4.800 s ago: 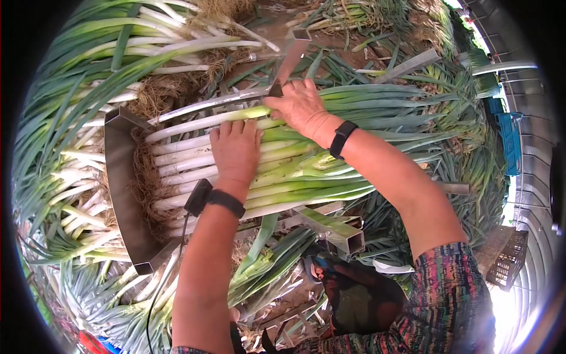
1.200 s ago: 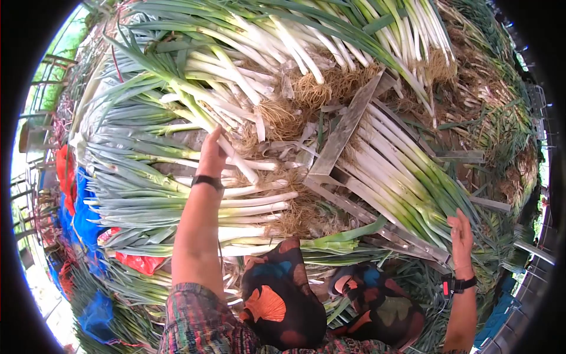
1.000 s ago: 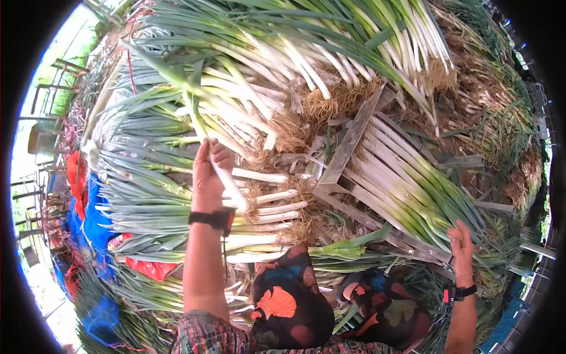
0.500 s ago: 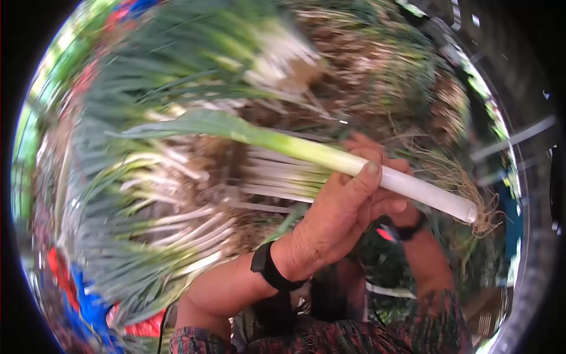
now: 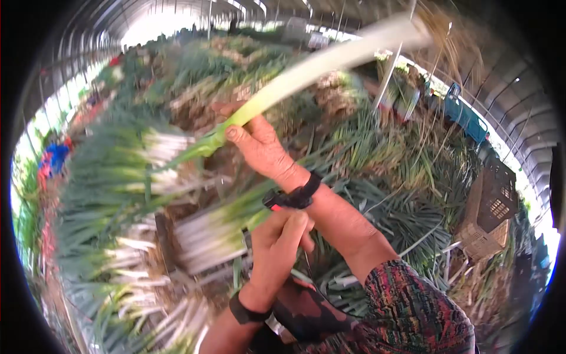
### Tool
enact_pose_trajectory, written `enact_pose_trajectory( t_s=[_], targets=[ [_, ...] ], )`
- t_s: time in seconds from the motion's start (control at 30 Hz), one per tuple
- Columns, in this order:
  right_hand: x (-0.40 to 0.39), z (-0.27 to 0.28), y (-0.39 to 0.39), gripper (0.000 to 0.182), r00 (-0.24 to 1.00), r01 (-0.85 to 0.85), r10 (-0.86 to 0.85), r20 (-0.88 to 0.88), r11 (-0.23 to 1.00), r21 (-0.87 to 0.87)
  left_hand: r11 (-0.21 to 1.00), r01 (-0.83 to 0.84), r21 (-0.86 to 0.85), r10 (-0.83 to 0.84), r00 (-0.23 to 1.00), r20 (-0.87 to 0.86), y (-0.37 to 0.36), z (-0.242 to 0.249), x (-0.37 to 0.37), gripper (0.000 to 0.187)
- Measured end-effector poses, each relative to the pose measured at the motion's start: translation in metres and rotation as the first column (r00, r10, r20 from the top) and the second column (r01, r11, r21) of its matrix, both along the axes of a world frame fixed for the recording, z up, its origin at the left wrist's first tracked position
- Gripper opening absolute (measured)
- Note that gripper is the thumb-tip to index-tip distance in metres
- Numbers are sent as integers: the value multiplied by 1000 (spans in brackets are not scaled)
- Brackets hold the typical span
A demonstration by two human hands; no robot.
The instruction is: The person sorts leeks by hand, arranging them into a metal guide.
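Left of the rack (image 5: 165, 243) lies a pile (image 5: 132, 258) of leeks; inside it, a bundle (image 5: 206, 236), blurred. Beyond the rack, my right hand (image 5: 256, 140) is wrapped around a single leek (image 5: 318, 69), roots swung up rightward. It has just passed over from my left hand (image 5: 280, 242), so the right alone now carries it. Right of the rack, the left is curled (around what, if anything, I cannot tell). Farther right stands a crate (image 5: 486, 218).

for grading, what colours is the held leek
The leek is white at the root end, shading to green; best in the head view.
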State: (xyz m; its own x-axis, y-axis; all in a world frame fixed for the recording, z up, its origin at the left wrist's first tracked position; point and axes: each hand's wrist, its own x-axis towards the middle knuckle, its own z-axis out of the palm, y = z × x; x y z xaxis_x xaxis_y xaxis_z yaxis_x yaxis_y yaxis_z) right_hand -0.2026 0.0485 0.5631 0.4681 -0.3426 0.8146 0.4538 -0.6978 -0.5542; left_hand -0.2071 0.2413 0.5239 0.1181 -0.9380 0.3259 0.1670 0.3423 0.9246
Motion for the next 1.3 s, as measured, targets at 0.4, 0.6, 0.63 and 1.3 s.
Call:
enact_pose_trajectory(
  t_s=[0.4,0.6,0.63,1.3],
  targets=[
    [-18,67,35,40,848,78,-494,-189,470,-879,939,-324,-112,253,876,-411,-4,7,111,58],
    [-6,-31,24,37,624,57,-673,-397,546,-836,944,-295,147,326,777,-538,-18,-53,181,57],
    [3,-54,-1,37,598,54,-665,-448,591,-805,949,-246,199,316,728,-608,-24,-74,193,55],
    [-16,-111,-243,40,719,-76,-666,-198,208,-975,782,-620,64,66,184,981,-235,-426,259,38]
  ],
)
